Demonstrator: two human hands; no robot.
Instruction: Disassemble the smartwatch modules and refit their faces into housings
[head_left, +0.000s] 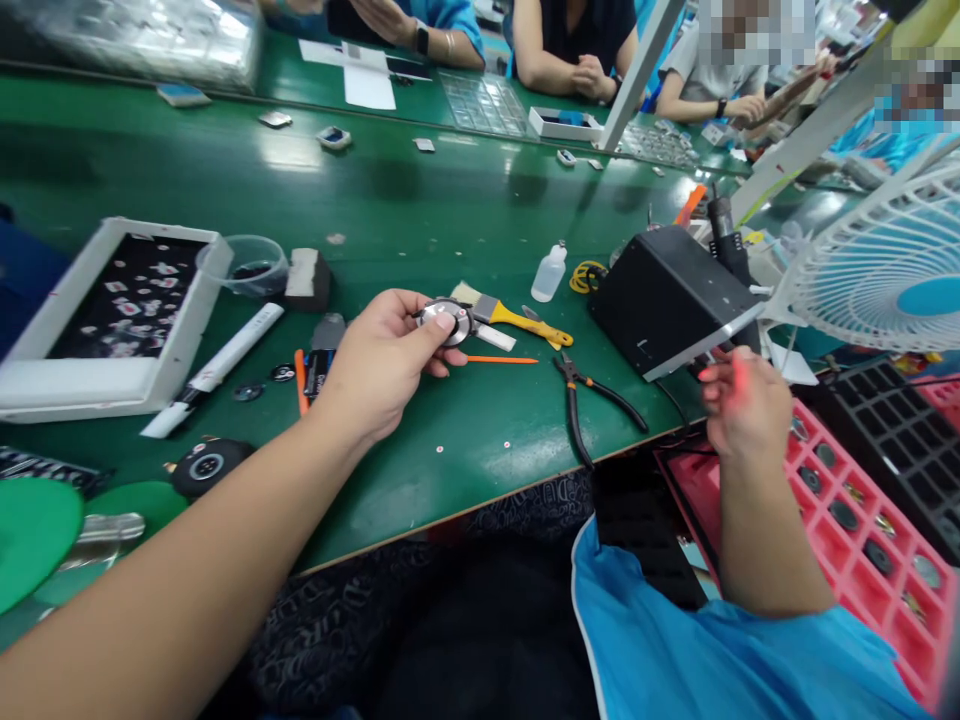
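- The left hand (386, 350) pinches a metal disc (448, 322) between thumb and fingers, over the green bench (420, 495) near the centre of view; clock directions run from that disc.
- The right hand (748, 410) is between 3 and 4 o'clock, just beside the near edge of a black box (660, 300). Its fingers are curled, with a red glow on it; whether they grip anything, I cannot tell.
- A yellow brush (536, 323) lies at 3 o'clock, near the disc.
- An orange stick (506, 360) and the pliers (571, 375), handles apart, lie at 4.
- An upright bottle (549, 275) stands at 2.
- Two tiny rings (439, 449) lie at 5 and 6.
- A white tray (196, 310) with small pieces inside sits at 9.
- A fan (934, 297) is far out at 3; a pink tray (831, 545) of round parts is at 4.
- At 1, across the bench, a person in black holds their hands (592, 77) together.
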